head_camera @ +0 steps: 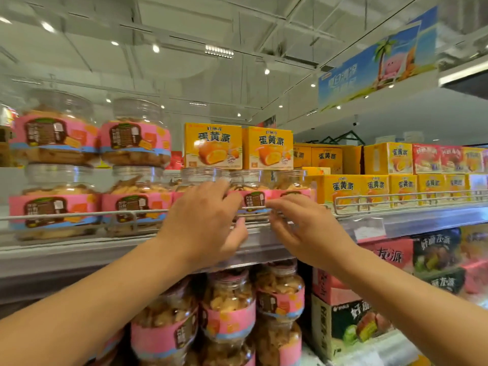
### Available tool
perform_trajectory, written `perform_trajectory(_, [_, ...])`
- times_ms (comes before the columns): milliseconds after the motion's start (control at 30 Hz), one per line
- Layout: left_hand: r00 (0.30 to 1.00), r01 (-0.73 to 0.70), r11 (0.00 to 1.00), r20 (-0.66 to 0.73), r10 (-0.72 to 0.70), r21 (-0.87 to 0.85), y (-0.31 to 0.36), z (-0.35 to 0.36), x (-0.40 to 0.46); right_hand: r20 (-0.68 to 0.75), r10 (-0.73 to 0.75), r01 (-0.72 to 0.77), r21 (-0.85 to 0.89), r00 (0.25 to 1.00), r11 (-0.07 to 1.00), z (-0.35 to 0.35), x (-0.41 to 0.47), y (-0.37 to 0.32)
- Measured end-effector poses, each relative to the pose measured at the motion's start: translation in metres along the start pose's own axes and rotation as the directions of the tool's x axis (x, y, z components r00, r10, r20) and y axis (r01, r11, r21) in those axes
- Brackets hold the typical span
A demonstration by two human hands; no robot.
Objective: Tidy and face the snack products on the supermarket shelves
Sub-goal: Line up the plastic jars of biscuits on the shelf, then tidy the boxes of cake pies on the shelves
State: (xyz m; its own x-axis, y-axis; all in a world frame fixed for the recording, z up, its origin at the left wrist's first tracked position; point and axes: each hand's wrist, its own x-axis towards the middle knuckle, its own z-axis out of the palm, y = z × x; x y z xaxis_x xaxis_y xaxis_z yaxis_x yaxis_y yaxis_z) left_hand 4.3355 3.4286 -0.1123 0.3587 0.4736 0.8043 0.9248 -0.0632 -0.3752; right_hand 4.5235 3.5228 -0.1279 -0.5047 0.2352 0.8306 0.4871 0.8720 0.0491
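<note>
Clear plastic biscuit jars with pink labels fill the upper shelf (79,244) behind a wire rail. My left hand (203,223) wraps around one jar (200,178) in the middle of the row, fingers over its front and thumb low near the rail. My right hand (298,225) reaches toward the neighbouring jar (253,199), its curled fingertips at the label's lower right edge by the rail; whether they grip it is unclear. Two yellow egg-yolk pie boxes (214,146) stand on top of these jars.
Stacked jars (55,138) stand two high at the left. Yellow and red pie boxes (390,186) fill the shelf to the right. Below, more biscuit jars (229,310) and dark pie boxes (351,323) sit on the lower shelf. A blue banner (375,62) hangs overhead.
</note>
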Motion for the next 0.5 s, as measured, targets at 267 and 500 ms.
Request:
perform_trajectory(267, [0.967, 0.252, 0.965, -0.053, -0.248, 0.076, 0.021, -0.001, 0.019, 0.042, -0.145, 0.14, 0.097, 0.989, 0.985, -0.006, 0.011, 0.021])
perform_trajectory(500, [0.965, 0.226, 0.951, 0.081, -0.248, 0.209, 0.02, -0.01, 0.026, 0.105, -0.239, 0.227, 0.112, 0.965, 0.967, -0.017, 0.02, 0.032])
